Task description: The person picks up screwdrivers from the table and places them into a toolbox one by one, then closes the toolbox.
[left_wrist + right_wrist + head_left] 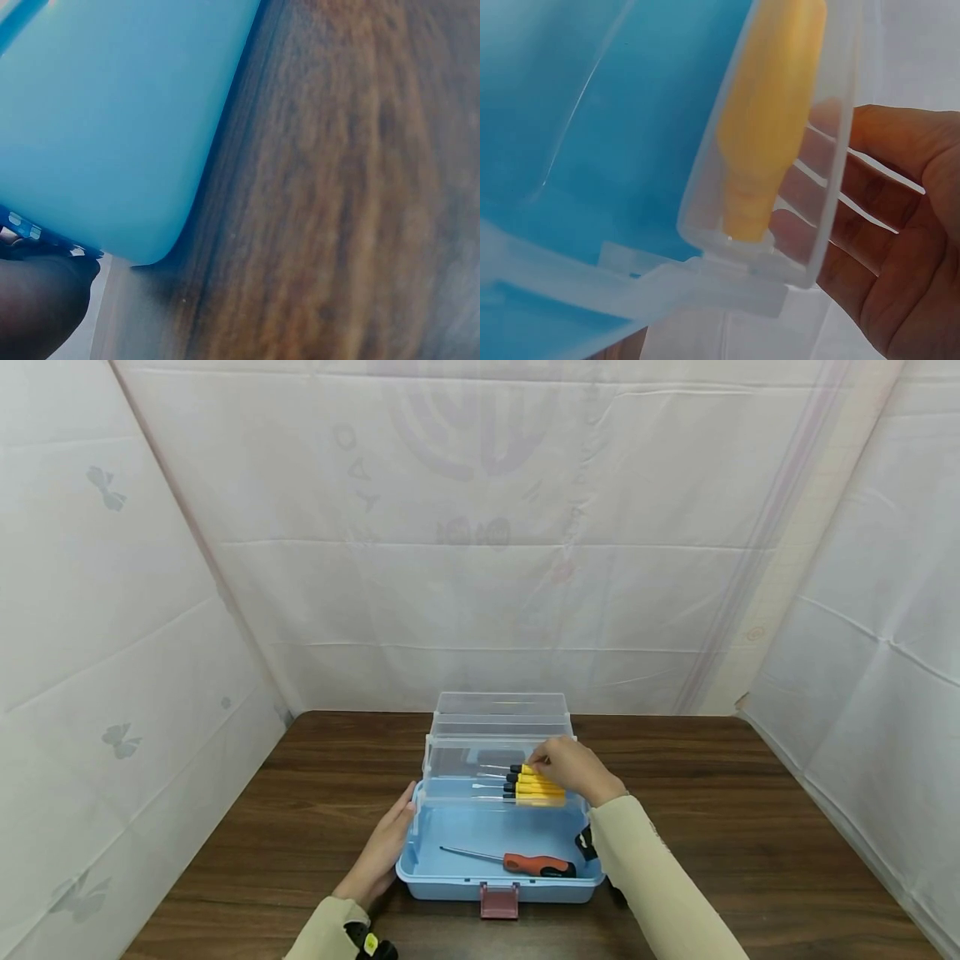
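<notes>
A blue toolbox with its clear lid raised stands on the table. Several yellow-handled screwdrivers with black collars lie side by side in its clear tray, shafts pointing left. My right hand reaches over the tray and pinches the rearmost yellow screwdriver by its handle. In the right wrist view, that hand's fingers show partly through the tray's wall, beside a yellow handle. My left hand rests along the box's left side, fingers straight. Its darkened edge appears at the box's corner.
A larger screwdriver with an orange and black handle lies on the box floor. A reddish latch hangs down at the front. Dark wood table surrounds the box, with white sheeting behind and at both sides.
</notes>
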Demonstrator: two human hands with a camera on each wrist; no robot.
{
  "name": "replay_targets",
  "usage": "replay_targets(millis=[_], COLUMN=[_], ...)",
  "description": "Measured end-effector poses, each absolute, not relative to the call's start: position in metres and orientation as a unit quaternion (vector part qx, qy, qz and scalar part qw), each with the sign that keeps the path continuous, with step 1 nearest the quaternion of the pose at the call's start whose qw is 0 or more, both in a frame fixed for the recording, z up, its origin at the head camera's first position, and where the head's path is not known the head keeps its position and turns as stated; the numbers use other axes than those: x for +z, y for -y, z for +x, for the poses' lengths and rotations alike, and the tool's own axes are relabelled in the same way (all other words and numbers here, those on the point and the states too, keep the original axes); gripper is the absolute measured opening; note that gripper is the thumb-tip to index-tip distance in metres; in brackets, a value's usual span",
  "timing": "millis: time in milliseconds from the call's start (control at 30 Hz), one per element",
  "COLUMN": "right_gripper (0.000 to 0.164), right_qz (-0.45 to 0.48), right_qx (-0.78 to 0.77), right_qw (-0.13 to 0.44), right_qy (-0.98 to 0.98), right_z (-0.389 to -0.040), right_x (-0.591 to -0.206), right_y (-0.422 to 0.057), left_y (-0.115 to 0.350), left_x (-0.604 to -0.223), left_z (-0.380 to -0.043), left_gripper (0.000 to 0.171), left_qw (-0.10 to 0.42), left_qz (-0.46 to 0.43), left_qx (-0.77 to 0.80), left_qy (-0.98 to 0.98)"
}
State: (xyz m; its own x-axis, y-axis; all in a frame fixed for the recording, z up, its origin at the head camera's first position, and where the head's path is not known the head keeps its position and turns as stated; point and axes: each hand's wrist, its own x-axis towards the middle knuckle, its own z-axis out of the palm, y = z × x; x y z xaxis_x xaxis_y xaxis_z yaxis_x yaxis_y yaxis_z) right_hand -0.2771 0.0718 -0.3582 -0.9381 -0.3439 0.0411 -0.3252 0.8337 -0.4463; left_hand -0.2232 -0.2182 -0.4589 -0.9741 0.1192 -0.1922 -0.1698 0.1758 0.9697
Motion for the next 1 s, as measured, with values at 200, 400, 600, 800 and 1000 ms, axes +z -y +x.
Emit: replay_targets(millis=[200, 400, 600, 800, 1000], right_gripper=[0.016, 0.019, 0.02, 0.019, 0.019], right_qz=[-0.173, -0.176, -0.179, -0.169, -0.163], right_qx=[-0.231, -0.236, -0.248, -0.243, -0.237], right_qw=[0.019, 0.016, 0.009, -0.004, -0.01], right_qy=[-0.957, -0.956, -0.952, -0.955, -0.958], right_z=[-0.276, -0.275, -0.272, -0.27, -0.266], right_x=[-0.357, -0.355, -0.352, -0.348, -0.343], right_y=[-0.074, -0.079, -0.085, -0.09, -0.097], left_y=[0.218, 0.218, 0.218, 0.218, 0.219], left_x=[-0.459, -0.459, -0.459, -0.458, -0.459], left_z=[-0.223, -0.224, -0.224, -0.224, -0.224], left_gripper=[0.061, 0.062, 0.061, 0.06, 0.06], left_qw=[0.112, 0.11, 0.111, 0.111, 0.11], left_qz=[-0.017, -0.018, -0.017, -0.017, -0.016], left_qx=[0.644, 0.644, 0.644, 0.645, 0.647], left_qy=[-0.757, -0.756, -0.757, -0.756, -0.755])
